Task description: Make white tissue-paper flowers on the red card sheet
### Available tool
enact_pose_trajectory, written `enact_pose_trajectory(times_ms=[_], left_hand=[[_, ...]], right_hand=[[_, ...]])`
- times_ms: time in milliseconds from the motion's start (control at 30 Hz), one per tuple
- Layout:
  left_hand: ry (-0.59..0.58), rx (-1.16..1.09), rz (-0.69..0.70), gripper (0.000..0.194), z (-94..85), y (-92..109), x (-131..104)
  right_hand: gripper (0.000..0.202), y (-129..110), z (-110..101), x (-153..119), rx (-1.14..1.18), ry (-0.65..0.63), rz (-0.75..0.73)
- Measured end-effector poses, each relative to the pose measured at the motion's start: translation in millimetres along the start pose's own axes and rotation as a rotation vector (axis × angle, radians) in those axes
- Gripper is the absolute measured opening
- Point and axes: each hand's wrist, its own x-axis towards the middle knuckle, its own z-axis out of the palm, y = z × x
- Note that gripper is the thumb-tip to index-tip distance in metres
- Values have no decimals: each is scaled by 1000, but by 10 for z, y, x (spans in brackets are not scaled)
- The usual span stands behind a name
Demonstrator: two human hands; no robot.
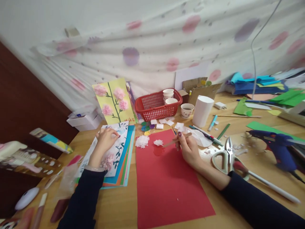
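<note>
My right hand (190,149) pinches a flat wooden craft stick (172,142), its tip low over a wet, shiny patch (159,152) on a sheet of red paper (164,190). Just above that patch sits a small crumpled white tissue piece (158,142). A larger white tissue bunch (142,141) lies at the sheet's upper left corner. My left hand (106,140) is closed, thumb and fingertips together, over a white picture card (120,140) with pink and blue flowers. Whatever may be between those fingertips is too small to make out. Coloured paper (125,159) lies stacked beneath the card.
Behind the red sheet stand a red basket (157,109), a paper cup (187,110) and a white paper roll (203,111). Scissors (226,156) and a blue glue gun (274,146) lie to the right. A yellow flower picture (114,100) leans at the back.
</note>
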Motion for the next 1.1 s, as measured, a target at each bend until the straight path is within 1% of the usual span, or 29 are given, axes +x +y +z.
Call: enact_pose_trajectory(times_ms=[67, 133, 267, 333, 433, 567, 667, 767, 867, 967, 1033, 1100], left_hand=[[4, -29, -3, 19, -50, -24, 24], [10, -51, 2, 20, -56, -26, 38], [-12, 20, 19, 19, 47, 21, 19], [-20, 51, 14, 16, 90, 43, 3], [14, 6, 5, 16, 75, 49, -2], [79, -149, -6, 15, -25, 29, 31], [79, -384, -8, 18, -92, 44, 52], [64, -570, -14, 24, -166, 147, 30], [-24, -633, 58, 24, -268, 365, -51], [-211, -666, 172, 22, -335, 655, -163], [-344, -708, 242, 19, -301, 850, -230], [-447, -746, 306, 16, -187, 1024, -273]], right_hand=[[58, -5, 17, -21, -12, -15, 10], [60, -7, 29, -33, -29, -22, 13], [60, -6, 27, -35, -61, -15, 1], [61, -11, 21, -32, -67, -26, -16], [60, -24, 21, -28, -56, -29, -32], [58, -25, 40, -28, -35, -18, -18], [58, -13, 52, -21, -51, -27, -17], [58, 4, 55, -7, -96, -37, -28], [59, 33, 49, 6, -146, -25, -32], [61, 70, 39, 16, -210, -8, -1], [61, 85, 37, 21, -235, -9, 9], [60, 78, 38, 21, -231, -14, 13]])
